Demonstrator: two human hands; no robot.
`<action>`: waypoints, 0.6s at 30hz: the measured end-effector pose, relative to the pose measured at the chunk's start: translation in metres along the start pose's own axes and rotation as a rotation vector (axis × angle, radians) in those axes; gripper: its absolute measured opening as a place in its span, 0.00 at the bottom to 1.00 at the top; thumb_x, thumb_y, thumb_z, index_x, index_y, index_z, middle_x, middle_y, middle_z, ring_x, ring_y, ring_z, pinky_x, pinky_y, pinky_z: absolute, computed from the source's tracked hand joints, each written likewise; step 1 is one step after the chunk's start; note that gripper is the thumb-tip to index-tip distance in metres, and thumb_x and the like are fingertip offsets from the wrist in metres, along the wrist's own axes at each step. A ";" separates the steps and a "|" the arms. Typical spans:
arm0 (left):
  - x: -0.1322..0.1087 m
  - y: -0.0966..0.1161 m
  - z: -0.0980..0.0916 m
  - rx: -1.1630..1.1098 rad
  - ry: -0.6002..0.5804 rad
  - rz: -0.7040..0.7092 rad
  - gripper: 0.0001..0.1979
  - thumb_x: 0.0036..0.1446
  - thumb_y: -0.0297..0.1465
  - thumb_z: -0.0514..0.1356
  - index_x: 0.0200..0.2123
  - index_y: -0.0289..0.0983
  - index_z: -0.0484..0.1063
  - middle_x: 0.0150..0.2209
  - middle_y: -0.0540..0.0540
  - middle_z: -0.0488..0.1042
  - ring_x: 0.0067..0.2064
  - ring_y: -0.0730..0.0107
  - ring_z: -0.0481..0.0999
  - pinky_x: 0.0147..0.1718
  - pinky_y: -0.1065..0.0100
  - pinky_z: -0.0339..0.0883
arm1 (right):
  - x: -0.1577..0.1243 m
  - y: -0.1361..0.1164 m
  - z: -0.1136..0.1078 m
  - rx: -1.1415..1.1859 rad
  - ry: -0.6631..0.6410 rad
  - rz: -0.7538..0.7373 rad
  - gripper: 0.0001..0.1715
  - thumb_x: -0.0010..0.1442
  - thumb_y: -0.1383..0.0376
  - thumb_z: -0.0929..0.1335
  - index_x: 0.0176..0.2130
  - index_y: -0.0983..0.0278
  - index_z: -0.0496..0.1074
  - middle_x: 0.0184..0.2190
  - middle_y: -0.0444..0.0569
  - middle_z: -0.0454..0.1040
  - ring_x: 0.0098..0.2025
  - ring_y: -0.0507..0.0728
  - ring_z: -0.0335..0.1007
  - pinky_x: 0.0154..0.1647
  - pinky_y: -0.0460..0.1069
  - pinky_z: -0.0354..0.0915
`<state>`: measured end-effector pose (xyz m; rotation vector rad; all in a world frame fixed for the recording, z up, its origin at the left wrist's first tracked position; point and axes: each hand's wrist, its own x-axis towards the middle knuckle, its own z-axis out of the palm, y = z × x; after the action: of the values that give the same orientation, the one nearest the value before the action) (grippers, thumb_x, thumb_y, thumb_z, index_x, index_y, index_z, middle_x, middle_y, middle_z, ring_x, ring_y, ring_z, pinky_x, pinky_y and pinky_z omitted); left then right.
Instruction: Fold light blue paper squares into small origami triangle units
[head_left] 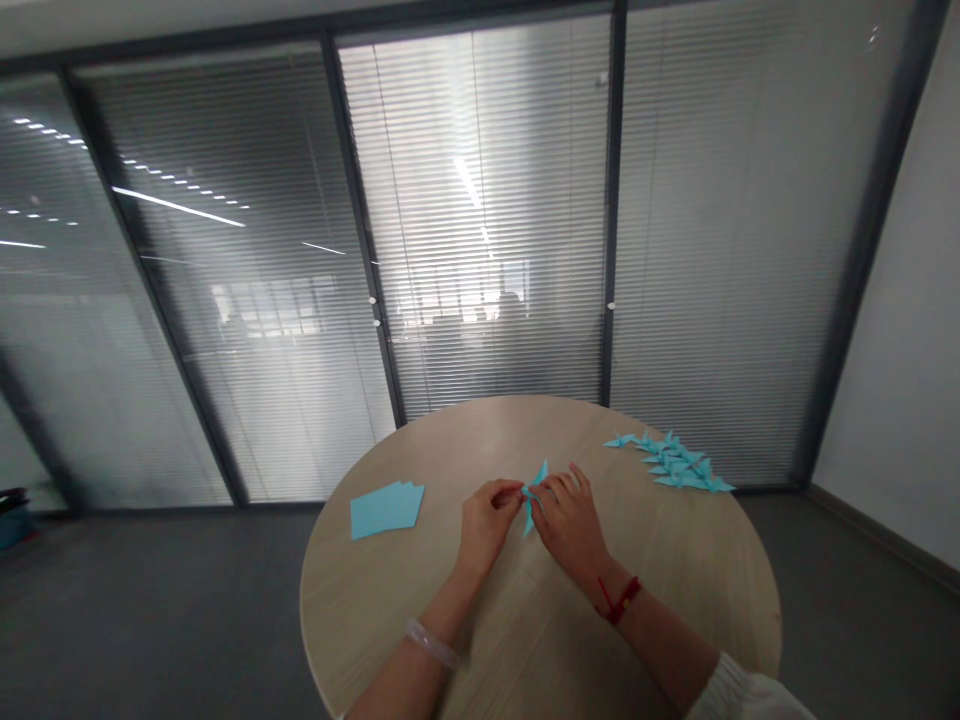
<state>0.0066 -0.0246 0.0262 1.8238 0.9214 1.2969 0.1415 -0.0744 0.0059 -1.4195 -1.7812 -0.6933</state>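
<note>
Both my hands meet over the middle of a round wooden table. Between them is a small folded light-blue paper figure, pointed at the top and bottom. My left hand pinches its left side with thumb and fingertips. My right hand, with a red cord at the wrist, is closed on its right side. Much of the paper is hidden behind my fingers.
A stack of flat light-blue paper sheets lies at the table's left. A pile of several finished blue folded figures sits at the far right edge. Glass walls with blinds stand behind; grey floor surrounds the table.
</note>
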 end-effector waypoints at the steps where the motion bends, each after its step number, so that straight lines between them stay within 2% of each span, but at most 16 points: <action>1: 0.000 0.001 -0.001 0.009 -0.009 0.029 0.07 0.46 0.29 0.62 0.32 0.37 0.78 0.30 0.45 0.78 0.32 0.67 0.77 0.36 0.68 0.71 | 0.000 0.002 0.001 0.011 0.000 0.003 0.09 0.62 0.68 0.62 0.39 0.62 0.71 0.35 0.50 0.72 0.43 0.59 0.63 0.59 0.63 0.45; 6: 0.002 0.000 -0.006 0.025 -0.083 0.150 0.11 0.45 0.34 0.65 0.34 0.39 0.78 0.34 0.46 0.75 0.35 0.67 0.75 0.34 0.68 0.72 | -0.002 0.007 0.005 0.137 0.031 0.020 0.11 0.65 0.66 0.60 0.38 0.61 0.71 0.34 0.48 0.72 0.42 0.57 0.64 0.59 0.61 0.46; 12: 0.004 -0.002 -0.009 0.064 -0.070 0.195 0.09 0.49 0.38 0.63 0.30 0.39 0.78 0.32 0.46 0.74 0.34 0.69 0.74 0.33 0.68 0.72 | -0.003 0.009 0.007 0.293 0.035 0.017 0.13 0.67 0.65 0.58 0.39 0.61 0.70 0.34 0.46 0.72 0.41 0.55 0.65 0.58 0.60 0.48; 18: 0.004 0.000 -0.011 0.118 -0.051 0.231 0.09 0.50 0.37 0.62 0.26 0.38 0.77 0.29 0.47 0.74 0.31 0.70 0.73 0.31 0.70 0.69 | -0.004 0.012 0.012 0.312 0.034 0.013 0.14 0.67 0.64 0.58 0.37 0.61 0.70 0.33 0.46 0.72 0.40 0.55 0.65 0.57 0.59 0.50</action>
<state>-0.0026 -0.0202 0.0307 2.0953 0.7920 1.3514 0.1514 -0.0641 -0.0048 -1.2004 -1.7624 -0.4078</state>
